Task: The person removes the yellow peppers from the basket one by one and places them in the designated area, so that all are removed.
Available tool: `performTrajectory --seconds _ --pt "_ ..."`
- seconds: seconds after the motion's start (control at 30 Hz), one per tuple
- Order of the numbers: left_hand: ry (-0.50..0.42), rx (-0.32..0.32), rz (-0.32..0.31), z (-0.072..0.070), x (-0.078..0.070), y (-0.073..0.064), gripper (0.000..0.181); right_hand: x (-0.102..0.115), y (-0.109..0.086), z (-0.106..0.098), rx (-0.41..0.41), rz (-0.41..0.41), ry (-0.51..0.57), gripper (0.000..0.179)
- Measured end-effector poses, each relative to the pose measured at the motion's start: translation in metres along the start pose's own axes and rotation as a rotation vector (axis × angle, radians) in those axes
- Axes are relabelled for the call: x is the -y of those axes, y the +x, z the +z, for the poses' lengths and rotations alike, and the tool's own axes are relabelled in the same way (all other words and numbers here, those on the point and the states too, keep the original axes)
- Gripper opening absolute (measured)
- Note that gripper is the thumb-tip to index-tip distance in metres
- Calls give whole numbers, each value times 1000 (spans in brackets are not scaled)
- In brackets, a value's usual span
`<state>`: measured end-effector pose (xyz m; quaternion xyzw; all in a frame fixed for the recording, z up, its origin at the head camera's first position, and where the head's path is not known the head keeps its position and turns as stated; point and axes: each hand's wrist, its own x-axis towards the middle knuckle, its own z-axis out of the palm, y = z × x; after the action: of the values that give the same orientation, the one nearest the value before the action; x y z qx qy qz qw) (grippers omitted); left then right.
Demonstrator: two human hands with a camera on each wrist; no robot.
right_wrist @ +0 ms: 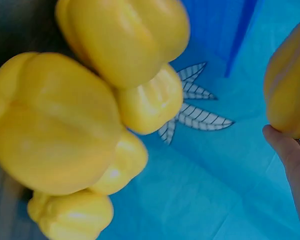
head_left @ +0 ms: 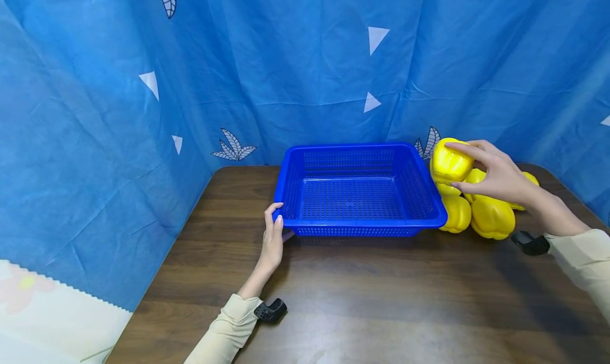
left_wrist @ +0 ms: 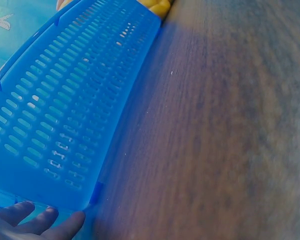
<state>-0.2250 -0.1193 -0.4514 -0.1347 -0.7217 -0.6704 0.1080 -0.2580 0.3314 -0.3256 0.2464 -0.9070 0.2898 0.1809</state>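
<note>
A yellow bell pepper (head_left: 451,160) is held up in my right hand (head_left: 500,176), its thumb and fingers around it, just beyond the basket's right rim. The same pepper (right_wrist: 292,85) shows at the right edge of the right wrist view. My left hand (head_left: 272,242) grips the near left corner of a blue plastic basket (head_left: 359,223); no peppers show inside it. Three fingers of that hand appear against the basket's perforated side (left_wrist: 65,110) in the left wrist view. Below my right hand, several more yellow bell peppers (head_left: 493,218) lie piled beside the basket.
The dark wooden table (head_left: 362,300) runs under everything. Behind it hangs a blue curtain (head_left: 305,62) with leaf and triangle prints, close to the basket's far side. A pale floral cloth (head_left: 43,311) lies at the lower left. Each wrist wears a black device (head_left: 270,311).
</note>
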Motion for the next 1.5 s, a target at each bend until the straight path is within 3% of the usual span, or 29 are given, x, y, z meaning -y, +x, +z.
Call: performTrajectory --seconds 0.43,0.7,0.97,1.07,1.37,1.5 --pt "31 15 -6 -2 0 -2 42 -23 -35 -18 -48 82 -8 82" --pt "46 23 -18 -2 0 -3 42 -36 -58 -24 -61 212 -29 81" --pt "47 34 -15 -1 -2 -3 41 -48 -83 -30 -97 247 -85 82" --pt "46 38 -11 0 -2 -3 41 -65 -94 -31 -112 243 -133 85" --pt "41 35 3 -1 -3 -3 42 -71 -116 -41 -144 194 -245 83" --pt "31 30 3 -2 -3 -3 42 -109 -132 -40 -201 158 -234 81"
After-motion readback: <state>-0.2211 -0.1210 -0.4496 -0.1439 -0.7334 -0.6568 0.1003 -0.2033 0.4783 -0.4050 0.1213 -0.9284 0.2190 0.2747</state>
